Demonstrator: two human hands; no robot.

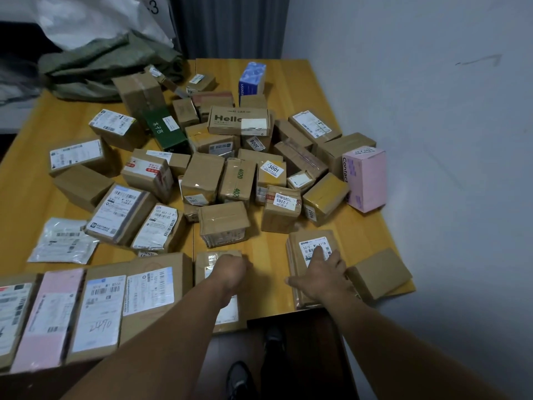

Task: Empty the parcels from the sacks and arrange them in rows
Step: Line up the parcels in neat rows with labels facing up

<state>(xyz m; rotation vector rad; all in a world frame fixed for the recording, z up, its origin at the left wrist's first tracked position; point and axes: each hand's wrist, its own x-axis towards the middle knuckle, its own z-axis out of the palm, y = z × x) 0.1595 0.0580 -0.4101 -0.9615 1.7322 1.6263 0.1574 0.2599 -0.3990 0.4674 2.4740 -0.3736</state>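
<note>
- Both hands are down on parcels at the table's (288, 67) near edge: my right hand (320, 274) lies flat and spread on a labelled box (310, 249), pressing rather than gripping; my left hand (230, 271) is curled on a taped box (215, 262), though whether it truly grips I cannot tell.
- Biggest risk, I judge: the plain box (379, 272) at the table's near right corner overhangs, and a sideways shove of my right parcel could tip it off.
- The heap (230, 168) mid-table is loose and stacked; dragging one out may topple its neighbours.
- The near row (101, 307) already runs past the table edge, cut off at left.
- The green sack (106, 64) lies at the far left corner; whether anything remains inside is hidden.
- Most label print is unreadable.
</note>
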